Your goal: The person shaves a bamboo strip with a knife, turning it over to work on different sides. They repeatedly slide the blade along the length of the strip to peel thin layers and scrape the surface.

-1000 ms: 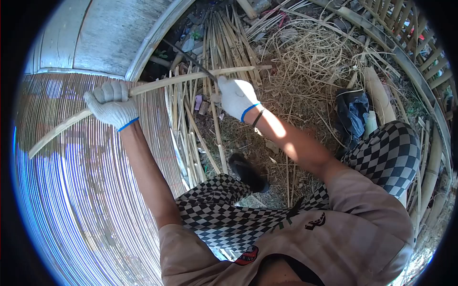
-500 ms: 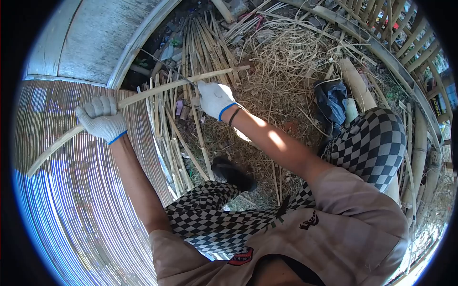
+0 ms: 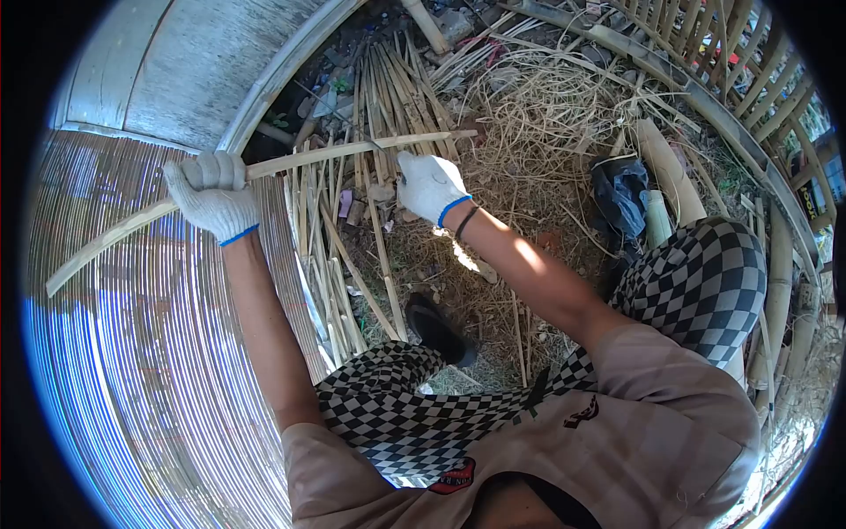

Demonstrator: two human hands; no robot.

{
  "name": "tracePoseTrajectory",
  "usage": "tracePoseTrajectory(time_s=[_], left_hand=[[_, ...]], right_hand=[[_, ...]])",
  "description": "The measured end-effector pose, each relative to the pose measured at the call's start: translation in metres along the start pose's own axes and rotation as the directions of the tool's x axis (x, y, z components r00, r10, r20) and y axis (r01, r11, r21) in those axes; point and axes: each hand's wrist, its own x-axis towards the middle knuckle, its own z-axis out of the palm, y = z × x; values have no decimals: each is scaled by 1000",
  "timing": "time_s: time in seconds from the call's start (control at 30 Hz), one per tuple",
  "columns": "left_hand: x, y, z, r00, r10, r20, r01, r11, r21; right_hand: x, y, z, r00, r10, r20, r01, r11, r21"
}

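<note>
My left hand (image 3: 212, 196), in a white glove with a blue cuff, grips a long pale bamboo strip (image 3: 308, 157) that runs from lower left to upper right above a mat of thin slats (image 3: 132, 353). My right hand (image 3: 429, 185), also gloved, is closed on the handle of a knife whose thin dark blade (image 3: 342, 116) reaches up-left and meets the strip. Beneath both hands lies a bundle of split bamboo sticks (image 3: 352, 247).
Dry bamboo shavings (image 3: 546, 106) cover the ground at the top. A dark cloth bundle (image 3: 621, 194) and thick bamboo poles (image 3: 670, 167) lie at the right. My black shoe (image 3: 439, 328) rests on the ground. A curved bamboo frame (image 3: 749, 141) borders the right side.
Both hands hold their grip on strip and knife. My right hand with the knife has shifted slightly right along the strip; the view has swung back.
</note>
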Motion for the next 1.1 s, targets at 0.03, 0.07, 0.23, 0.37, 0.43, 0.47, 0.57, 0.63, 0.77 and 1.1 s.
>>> tracePoseTrajectory(time_s=[0.03,0.07,0.23,0.37,0.43,0.47,0.57,0.63,0.77,1.1], left_hand=[[2,-3,3,1000,1,3,-1,1000,6],[2,-2,2,1000,1,8,-1,1000,15],[6,-1,7,996,5,84,-5,1000,1],[18,-5,18,996,6,84,-7,1000,15],[22,-5,21,998,13,57,-15,999,36],[26,-5,21,998,17,59,-20,999,46],[31,-6,18,997,38,63,-42,997,64],[37,-5,6,997,34,75,-38,998,50],[41,-7,0,998,22,58,-26,997,72],[19,2,23,981,22,192,-39,995,88]], right_hand=[[0,3,-2,998,-39,-49,40,999,21],[0,0,1,996,-67,-56,68,997,22],[-1,-23,-6,994,-100,-37,100,995,11],[10,-14,-2,996,-63,-69,67,995,68],[11,5,4,992,-51,-112,65,990,124],[15,25,18,997,15,-77,-7,995,99],[25,67,31,996,93,-11,-93,995,-38],[26,69,33,999,33,-8,-33,996,-83],[17,21,4,996,-50,-72,54,997,56],[34,76,41,995,68,-74,-65,997,41]])
